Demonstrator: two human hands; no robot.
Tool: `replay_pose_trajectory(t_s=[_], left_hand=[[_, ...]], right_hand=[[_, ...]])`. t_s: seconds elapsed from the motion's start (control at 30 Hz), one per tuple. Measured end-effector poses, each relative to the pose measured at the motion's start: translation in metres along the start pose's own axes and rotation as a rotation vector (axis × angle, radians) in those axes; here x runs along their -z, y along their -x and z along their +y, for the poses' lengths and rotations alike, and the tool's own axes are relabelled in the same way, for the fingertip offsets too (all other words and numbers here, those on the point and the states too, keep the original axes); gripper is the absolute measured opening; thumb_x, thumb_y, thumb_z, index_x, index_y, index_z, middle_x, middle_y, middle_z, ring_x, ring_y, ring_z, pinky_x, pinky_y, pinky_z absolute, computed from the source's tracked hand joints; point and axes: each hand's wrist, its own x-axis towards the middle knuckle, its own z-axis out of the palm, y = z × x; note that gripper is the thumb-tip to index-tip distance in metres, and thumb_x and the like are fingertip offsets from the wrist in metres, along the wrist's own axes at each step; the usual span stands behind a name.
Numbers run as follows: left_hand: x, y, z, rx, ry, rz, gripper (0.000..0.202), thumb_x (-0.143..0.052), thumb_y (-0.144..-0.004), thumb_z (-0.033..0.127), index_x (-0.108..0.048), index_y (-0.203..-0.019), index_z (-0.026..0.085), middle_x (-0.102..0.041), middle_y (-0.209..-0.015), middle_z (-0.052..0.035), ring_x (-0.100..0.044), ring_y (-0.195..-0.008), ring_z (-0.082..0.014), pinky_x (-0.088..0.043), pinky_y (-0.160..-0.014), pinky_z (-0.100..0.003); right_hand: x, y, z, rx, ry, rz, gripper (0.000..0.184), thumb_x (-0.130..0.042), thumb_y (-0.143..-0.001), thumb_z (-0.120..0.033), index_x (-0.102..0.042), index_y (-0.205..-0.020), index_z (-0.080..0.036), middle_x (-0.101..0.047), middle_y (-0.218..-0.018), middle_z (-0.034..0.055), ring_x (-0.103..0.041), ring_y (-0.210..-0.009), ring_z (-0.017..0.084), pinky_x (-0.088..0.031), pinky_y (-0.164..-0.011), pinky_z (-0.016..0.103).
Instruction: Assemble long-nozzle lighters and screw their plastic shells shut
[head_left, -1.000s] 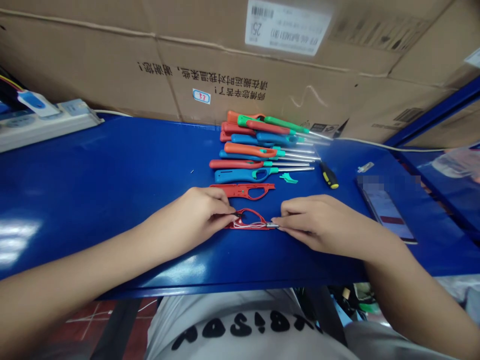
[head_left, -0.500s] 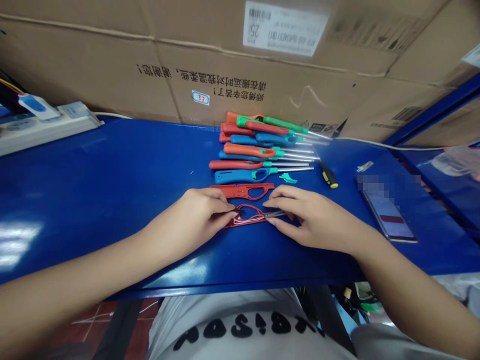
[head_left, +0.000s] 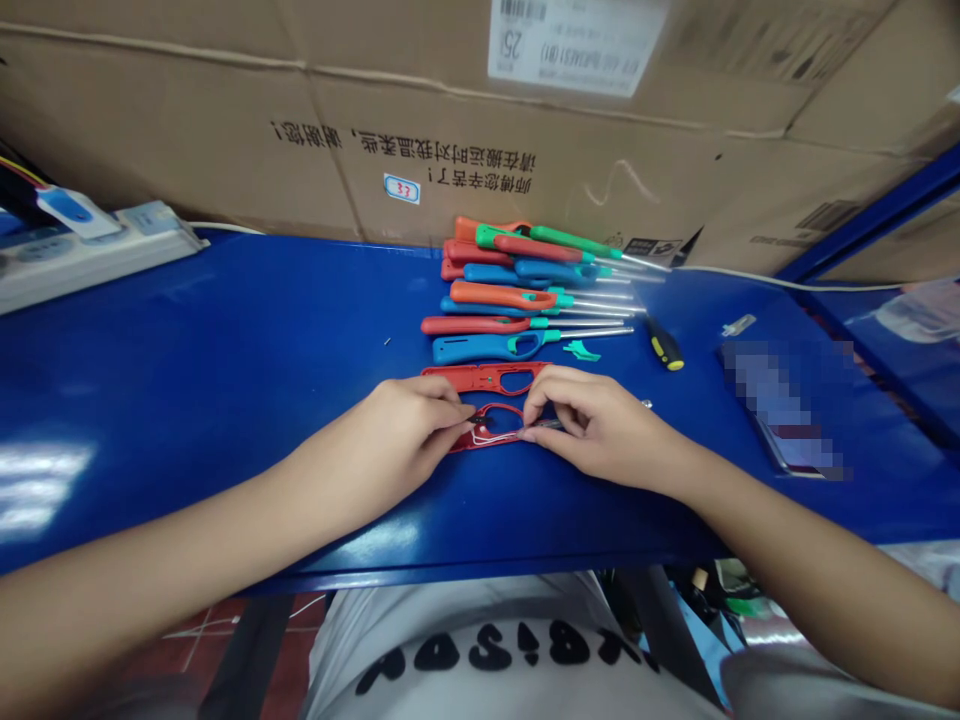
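The red half-shell of a long-necked lighter (head_left: 466, 443) lies on the blue table, its loop between my hands. My left hand (head_left: 424, 420) is closed at the shell's left part, thumb and forefinger pinching a small black piece. A thin white wire (head_left: 496, 437) curves from there along the shell's lower side. At the loop's right end, my right hand (head_left: 592, 420) pinches the wire's far end with its fingertips. Beneath that hand runs a metal rod (head_left: 553, 424), mostly covered by the fingers. Just behind lies the other red half-shell (head_left: 476, 378), inner side up.
Several assembled lighters (head_left: 487, 347) in red, orange, blue and green are piled behind. A small green trigger piece (head_left: 582, 351) and a black-and-yellow screwdriver (head_left: 664, 345) lie to their right. Farther right is a phone (head_left: 780, 410). A power strip (head_left: 97, 250) sits at left, cardboard boxes (head_left: 225, 130) behind.
My right hand has shifted slightly left and its fingertips have closed together on the wire at the loop's right end. My left hand keeps its pinch in nearly the same place.
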Motion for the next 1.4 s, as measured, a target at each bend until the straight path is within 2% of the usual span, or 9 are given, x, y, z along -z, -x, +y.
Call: replay_pose_trajectory(t_s=[0.27,0.5,0.77,0.9,1.0,1.1,1.23,1.3,1.4], left_hand=[[-0.01,0.001,-0.005,-0.065,-0.09,0.033,0.027,-0.051,-0.1,0.019,-0.077,-0.098,0.018,-0.069,-0.093,-0.0086,-0.069,-0.086,-0.0215,-0.056,-0.08,-0.034],[-0.014,0.006,0.003,-0.029,-0.247,0.083,0.027,-0.048,-0.102,0.025,-0.075,-0.102,0.019,-0.068,-0.097,-0.0076,-0.068,-0.08,-0.0193,-0.052,-0.066,-0.028],[-0.011,0.004,0.005,-0.053,-0.355,0.007,0.029,-0.045,-0.103,0.025,-0.073,-0.108,0.02,-0.068,-0.095,-0.0063,-0.068,-0.085,-0.021,-0.048,-0.066,-0.028],[-0.007,0.003,0.011,0.03,-0.497,-0.082,0.029,-0.045,-0.103,0.026,-0.072,-0.111,0.02,-0.067,-0.094,-0.0069,-0.067,-0.079,-0.0221,-0.044,-0.058,-0.029],[-0.008,0.006,0.016,0.018,-0.615,-0.11,0.031,-0.043,-0.104,0.027,-0.071,-0.114,0.018,-0.065,-0.094,-0.0079,-0.064,-0.071,-0.0209,-0.042,-0.056,-0.029],[-0.013,0.014,0.019,-0.066,-0.697,-0.079,0.034,-0.043,-0.104,0.027,-0.067,-0.122,0.012,-0.063,-0.095,-0.0104,-0.062,-0.075,-0.0232,-0.048,-0.061,-0.033],[-0.019,0.022,0.02,-0.123,-0.767,0.007,0.042,-0.046,-0.102,0.028,-0.058,-0.135,0.004,-0.062,-0.106,-0.0171,-0.06,-0.093,-0.0333,-0.053,-0.073,-0.045],[-0.019,0.021,0.017,-0.134,-0.716,0.016,0.039,-0.048,-0.101,0.022,-0.059,-0.134,0.006,-0.062,-0.109,-0.017,-0.059,-0.095,-0.0329,-0.053,-0.075,-0.047],[-0.018,0.016,0.01,-0.139,-0.473,0.018,0.034,-0.048,-0.102,0.019,-0.062,-0.13,0.007,-0.064,-0.109,-0.0149,-0.061,-0.096,-0.028,-0.056,-0.082,-0.043]], right_hand=[[0.004,0.0,0.0,0.044,0.022,-0.067,0.002,-0.065,-0.091,-0.018,-0.063,-0.091,-0.019,-0.062,-0.09,0.0006,-0.048,-0.067,0.01,-0.04,-0.067,0.024],[0.001,-0.001,0.001,0.048,0.071,-0.066,0.001,-0.064,-0.092,-0.019,-0.063,-0.092,-0.019,-0.062,-0.088,0.0009,-0.049,-0.07,0.012,-0.039,-0.066,0.024],[0.003,0.0,0.0,0.023,0.097,-0.09,0.004,-0.063,-0.094,-0.022,-0.062,-0.091,-0.019,-0.061,-0.083,-0.0004,-0.05,-0.068,0.011,-0.038,-0.066,0.023],[0.003,0.001,-0.001,0.021,0.107,-0.09,0.005,-0.062,-0.094,-0.022,-0.062,-0.09,-0.019,-0.061,-0.082,-0.0004,-0.051,-0.069,0.011,-0.038,-0.066,0.023],[0.002,0.001,0.0,0.02,0.109,-0.09,0.004,-0.062,-0.094,-0.021,-0.061,-0.091,-0.019,-0.061,-0.081,-0.0008,-0.052,-0.069,0.011,-0.038,-0.065,0.023],[0.001,0.0,0.002,0.028,0.111,-0.082,0.003,-0.062,-0.094,-0.021,-0.061,-0.091,-0.019,-0.06,-0.081,-0.0012,-0.052,-0.07,0.011,-0.038,-0.066,0.023],[0.005,0.0,0.001,0.054,0.146,-0.111,0.005,-0.06,-0.095,-0.023,-0.06,-0.092,-0.019,-0.061,-0.082,-0.0004,-0.053,-0.073,0.012,-0.038,-0.066,0.024],[0.01,0.002,-0.001,0.091,0.182,-0.158,0.004,-0.058,-0.096,-0.022,-0.06,-0.095,-0.019,-0.062,-0.09,0.0011,-0.055,-0.077,0.013,-0.038,-0.067,0.024],[0.017,0.006,-0.004,0.131,0.221,-0.221,0.008,-0.061,-0.092,-0.021,-0.062,-0.1,-0.019,-0.063,-0.099,0.0022,-0.056,-0.08,0.013,-0.039,-0.067,0.025]])
